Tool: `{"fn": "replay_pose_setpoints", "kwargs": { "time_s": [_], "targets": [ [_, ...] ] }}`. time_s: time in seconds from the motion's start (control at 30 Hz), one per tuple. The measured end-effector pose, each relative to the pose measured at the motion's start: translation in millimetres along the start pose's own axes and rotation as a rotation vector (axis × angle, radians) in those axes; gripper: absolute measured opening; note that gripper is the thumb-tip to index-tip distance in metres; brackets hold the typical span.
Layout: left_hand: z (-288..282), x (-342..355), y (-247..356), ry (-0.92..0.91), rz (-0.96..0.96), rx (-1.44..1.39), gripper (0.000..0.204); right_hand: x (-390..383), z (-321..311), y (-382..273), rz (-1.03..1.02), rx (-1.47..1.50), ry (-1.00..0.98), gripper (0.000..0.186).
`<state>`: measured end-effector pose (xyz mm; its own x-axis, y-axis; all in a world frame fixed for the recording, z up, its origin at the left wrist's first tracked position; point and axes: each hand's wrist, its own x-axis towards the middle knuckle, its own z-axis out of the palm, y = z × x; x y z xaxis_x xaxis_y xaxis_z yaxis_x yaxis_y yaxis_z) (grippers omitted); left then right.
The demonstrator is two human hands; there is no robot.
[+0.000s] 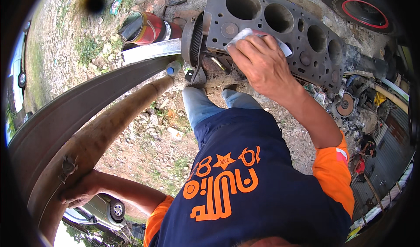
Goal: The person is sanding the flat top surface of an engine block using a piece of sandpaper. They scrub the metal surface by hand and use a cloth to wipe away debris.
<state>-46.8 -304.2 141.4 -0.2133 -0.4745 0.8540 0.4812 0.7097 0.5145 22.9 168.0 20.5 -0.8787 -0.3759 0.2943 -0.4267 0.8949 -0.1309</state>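
Pressing down, the right hand (264, 65) is clutching a pale sheet (240, 35) against the top of the engine block (302, 42) ahead of the person. The left hand (84, 189) is bracing on a bamboo pole (103, 135), its grip unclear. Even, flat pressure is probably working best.

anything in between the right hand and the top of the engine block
Only the pale sheet under the fingers of the right hand, lying over the top face of the engine block. Nothing else visible stands between them, though the spot directly beneath the hand is hidden.
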Motion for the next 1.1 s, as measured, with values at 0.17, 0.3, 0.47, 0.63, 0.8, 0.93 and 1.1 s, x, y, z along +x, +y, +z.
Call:
{"fn": "replay_pose_setpoints", "kwargs": {
  "time_s": [0.17,0.3,0.47,0.63,0.8,0.93,1.1],
  "targets": [
    [-0.1,-2.2,-0.4,0.000,-0.005,-0.036,0.068,-13.8,-5.7,0.6,0.001,-0.058,-0.033,0.033],
    [-3.4,-1.2,-0.8,-0.032,-0.019,-0.036,0.073,8.1,0.9,-3.1,0.024,0.030,0.033,0.023],
    [-10.1,5.9,-17.2,-0.034,0.070,-0.093,0.067,0.2,-17.6,14.9,0.229,0.114,0.216,0.014],
    [-12.6,6.6,-19.5,-0.027,-0.019,-0.056,0.074,-10.5,-15.2,17.1,0.289,0.058,0.103,0.019],
    [-7.1,6.1,-18.3,-0.007,0.012,-0.072,0.059,-20.9,-4.5,16.4,0.258,0.105,0.033,0.031],
    [-8.9,8.4,-22.9,-0.027,-0.008,-0.091,0.060,-23.5,-2.4,16.9,0.236,0.149,0.087,0.028],
    [-12.6,12.0,-28.9,-0.011,-0.006,-0.095,0.062,-14.0,-7.3,12.6,0.175,0.156,0.134,0.018]
  ]
}}
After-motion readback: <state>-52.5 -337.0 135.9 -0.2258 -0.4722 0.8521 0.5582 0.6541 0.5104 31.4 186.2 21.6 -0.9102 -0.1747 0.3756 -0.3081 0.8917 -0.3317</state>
